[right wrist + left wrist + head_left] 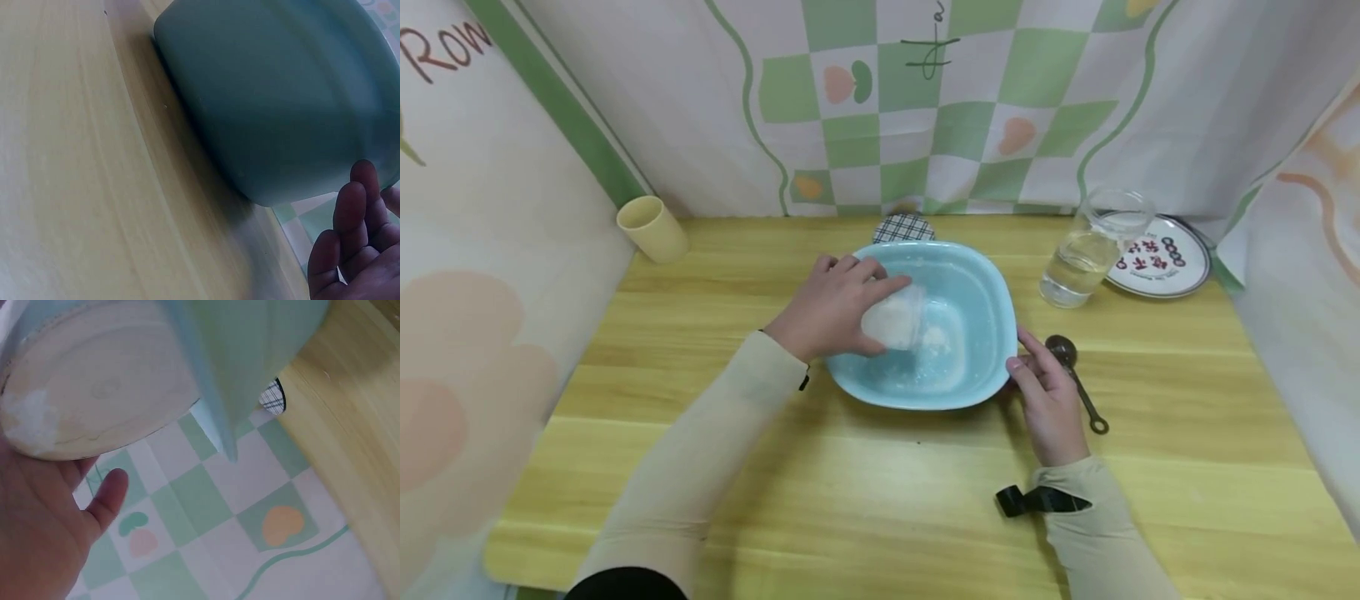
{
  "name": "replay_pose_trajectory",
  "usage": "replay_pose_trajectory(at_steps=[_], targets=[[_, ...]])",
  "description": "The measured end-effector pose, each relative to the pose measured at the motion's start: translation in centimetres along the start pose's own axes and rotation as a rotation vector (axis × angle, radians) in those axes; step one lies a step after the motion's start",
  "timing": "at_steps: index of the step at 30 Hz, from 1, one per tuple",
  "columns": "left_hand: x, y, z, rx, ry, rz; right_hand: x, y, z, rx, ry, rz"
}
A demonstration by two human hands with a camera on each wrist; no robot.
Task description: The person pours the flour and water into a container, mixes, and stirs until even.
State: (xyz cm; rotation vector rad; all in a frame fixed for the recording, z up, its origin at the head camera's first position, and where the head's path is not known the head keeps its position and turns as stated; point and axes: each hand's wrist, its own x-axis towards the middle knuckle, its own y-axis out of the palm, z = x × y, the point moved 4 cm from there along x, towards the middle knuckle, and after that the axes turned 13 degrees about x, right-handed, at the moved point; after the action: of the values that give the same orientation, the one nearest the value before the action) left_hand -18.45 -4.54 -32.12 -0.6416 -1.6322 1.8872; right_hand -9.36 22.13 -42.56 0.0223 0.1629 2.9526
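Observation:
My left hand (838,304) grips a clear container (897,321) of white powder, tilted on its side over the light blue basin (987,304). The left wrist view shows the container's round base (103,387) close up, with pale powder behind it. Some white powder (936,340) lies on the basin floor. On the basin's right side, my right hand (1054,408) holds the rim between thumb and fingers. Its fingertips (350,200) lie against the outer wall (269,106) in the right wrist view.
A dark measuring spoon (1078,385) lies just right of the right hand. Behind it stand a glass jug (1078,258) of clear liquid and a white plate (1180,262) with red lettering. A yellow cup (655,233) is at the back left; a checked round thing (904,227) sits behind the basin.

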Motion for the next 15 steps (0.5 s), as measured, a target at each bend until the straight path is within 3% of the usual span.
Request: replay_pose_trajectory(at_steps=[15], targets=[[-0.45, 0.41, 0.26, -0.056, 0.009, -0.027, -0.15, 0.09, 0.07, -0.012, -0.007, -0.011]])
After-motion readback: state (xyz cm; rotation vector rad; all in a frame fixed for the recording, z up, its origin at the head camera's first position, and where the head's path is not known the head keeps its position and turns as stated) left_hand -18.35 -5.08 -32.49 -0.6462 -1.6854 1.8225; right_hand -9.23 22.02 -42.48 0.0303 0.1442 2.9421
